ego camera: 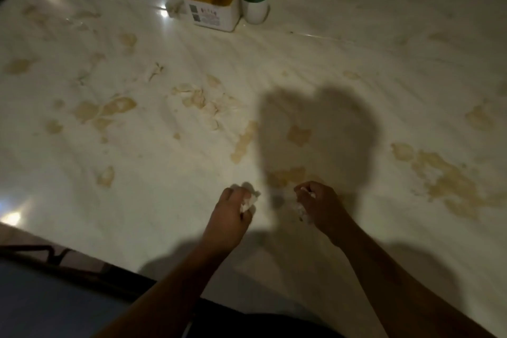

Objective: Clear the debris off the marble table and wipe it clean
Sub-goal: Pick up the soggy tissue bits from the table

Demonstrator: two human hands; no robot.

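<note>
The white marble table [343, 68] fills the view, dim and patterned with tan patches. Crumpled pale paper scraps [196, 99] lie scattered left of centre, and one small scrap [156, 70] lies farther back. Near the front edge my left hand [229, 217] has its fingers curled round a wad of white tissue [250, 197]. Beside it my right hand [319, 204] grips more white scraps [301, 211], which poke out between and below its fingers. Both hands hover close together just above the table, and their shadow falls ahead of them.
A white box with a yellow top [211, 9] and a small white pot holding a green leafy plant [255, 5] stand at the back centre. The table's front-left edge [82, 252] runs diagonally, with a dark frame and blue surface below it.
</note>
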